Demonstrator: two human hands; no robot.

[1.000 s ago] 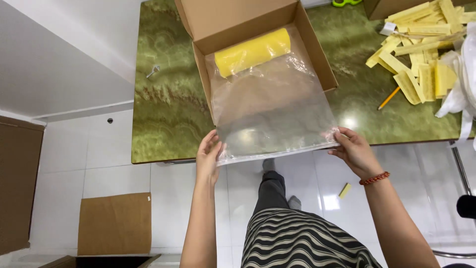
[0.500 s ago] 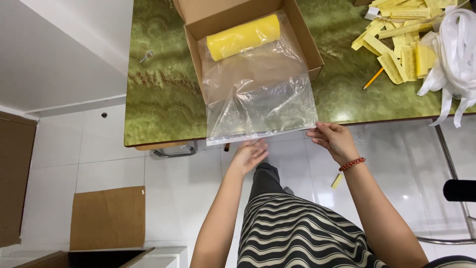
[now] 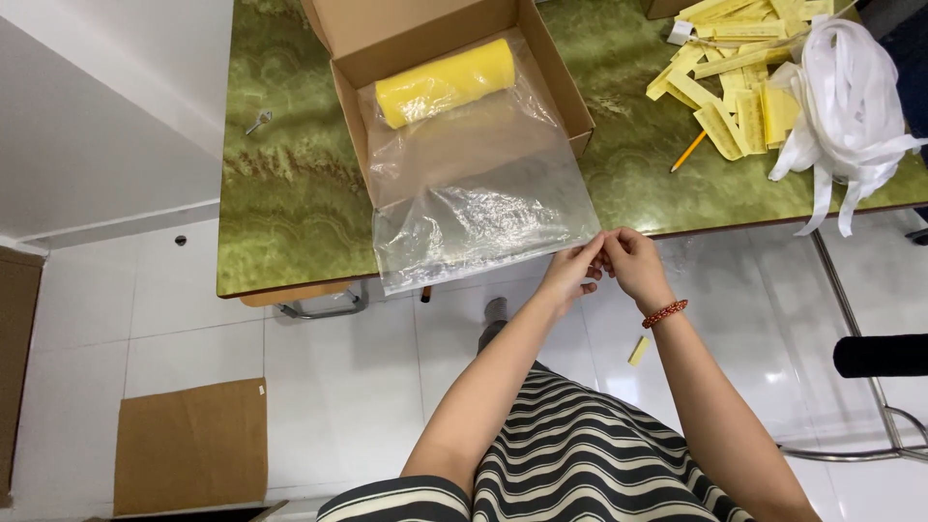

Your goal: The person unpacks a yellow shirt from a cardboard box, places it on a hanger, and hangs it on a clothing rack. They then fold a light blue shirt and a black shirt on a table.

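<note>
While I stand at the green marbled surface, a flat piece of brown cardboard lies on the white tiled floor off to my left, and a small metal piece rests on the surface near its left edge. Further right sits an open cardboard box with a yellow roll lying across its far end. A clear plastic bag spreads from inside the box, over the roll, and out past the near edge of the surface, where it hangs a little. My left hand is pinched on the bag's near right corner, fingers closed on the film. My right hand, with a red bead bracelet at the wrist, touches the left one at the same corner; it seems to be gripping the film too, though the fingertips are hard to make out. Right of the box lie a heap of yellow strips, a pencil and a bundle of white ribbon.
</note>
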